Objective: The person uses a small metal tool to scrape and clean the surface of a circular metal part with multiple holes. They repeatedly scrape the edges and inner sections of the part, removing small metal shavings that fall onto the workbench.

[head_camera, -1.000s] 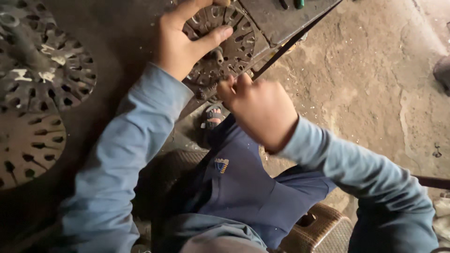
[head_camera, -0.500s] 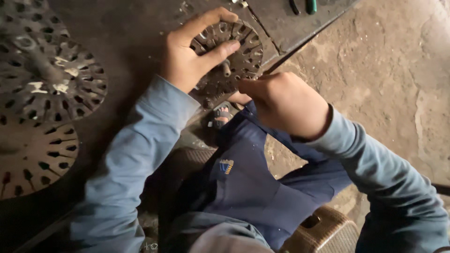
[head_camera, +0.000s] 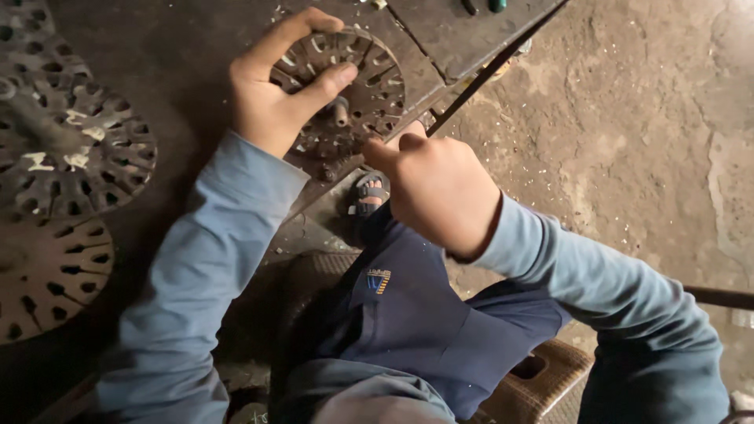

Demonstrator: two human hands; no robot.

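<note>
1. The step in hand looks like work on the rim of a slotted metal disc (head_camera: 353,94), which lies flat at the near edge of the dark tabletop (head_camera: 188,71), partly overhanging it.
2. Left hand (head_camera: 275,98) pins the disc down: fingers curl over its far rim, thumb presses across its face near the centre stub. Clamped on the disc, firm.
3. Right hand (head_camera: 440,192) is balled into a fist just under the disc's near edge, knuckles up, thumb tip touching the rim. It seems to grip something small, but I cannot tell what; the fist hides it.
4. Judging by this, the next move calls for the left hand to hold the disc steady while the right works at that edge.
5. Two more discs (head_camera: 71,157) lie well apart on the left; a sandalled foot (head_camera: 367,192) shows below.
</note>
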